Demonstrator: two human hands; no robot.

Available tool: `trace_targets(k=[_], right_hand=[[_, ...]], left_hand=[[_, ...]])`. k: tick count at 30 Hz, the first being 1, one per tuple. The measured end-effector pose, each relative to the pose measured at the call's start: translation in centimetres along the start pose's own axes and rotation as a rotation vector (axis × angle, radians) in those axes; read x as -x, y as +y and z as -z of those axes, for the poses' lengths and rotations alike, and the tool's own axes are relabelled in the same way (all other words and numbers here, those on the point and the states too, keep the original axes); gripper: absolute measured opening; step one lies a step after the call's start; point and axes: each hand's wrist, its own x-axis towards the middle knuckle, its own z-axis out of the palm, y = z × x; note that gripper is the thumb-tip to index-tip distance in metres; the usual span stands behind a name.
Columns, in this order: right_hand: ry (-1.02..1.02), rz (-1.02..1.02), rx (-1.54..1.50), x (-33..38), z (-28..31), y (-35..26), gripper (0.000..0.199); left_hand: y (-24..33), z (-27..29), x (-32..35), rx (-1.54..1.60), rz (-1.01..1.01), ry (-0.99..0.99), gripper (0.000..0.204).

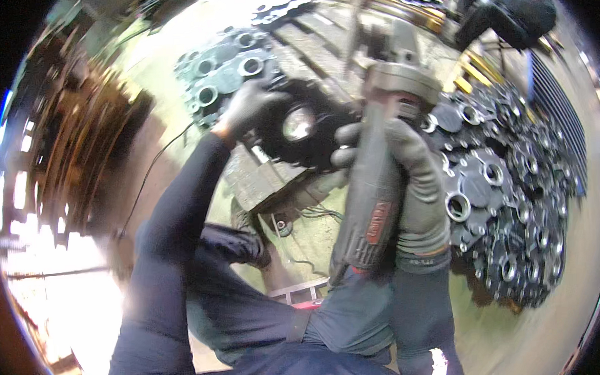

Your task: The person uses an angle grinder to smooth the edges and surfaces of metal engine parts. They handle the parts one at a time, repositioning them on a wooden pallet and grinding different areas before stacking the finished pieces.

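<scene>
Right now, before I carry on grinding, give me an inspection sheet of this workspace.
Surface: worn metal block on a dusty floor.
Job's things: angle grinder; dark round casting with a shiny centre, resting on the block.
Clutter: heaps of grey flanged castings, right pile, far pile.
Grippers: left hand, gloved, on the casting; right hand, gloved, wrapped round the grinder body.
Cables: thin dark cord across the floor at left.
Surroundings: yellow rails and dark machine at top right.
</scene>
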Motion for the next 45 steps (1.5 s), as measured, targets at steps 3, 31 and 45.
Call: trace_targets(k=[3,31,45], right_hand=[[-0.014,-0.005,0.012,-1.9,-1.0,2.7,0.066],[0.352,-0.023,0.077,-5.2,1.1,3.5,0.062],[0.239,-0.037,0.044,-4.6,1.3,3.3,0.069]], left_hand=[[-6.7,3.4,4.0,-0.114,0.166,-0.075,0.038],[-10.1,-0.7,7.3,-0.402,0.191,0.027,0.049],[6.7,-5.5,6.4,-0.533,-0.262,-0.046,0.031]])
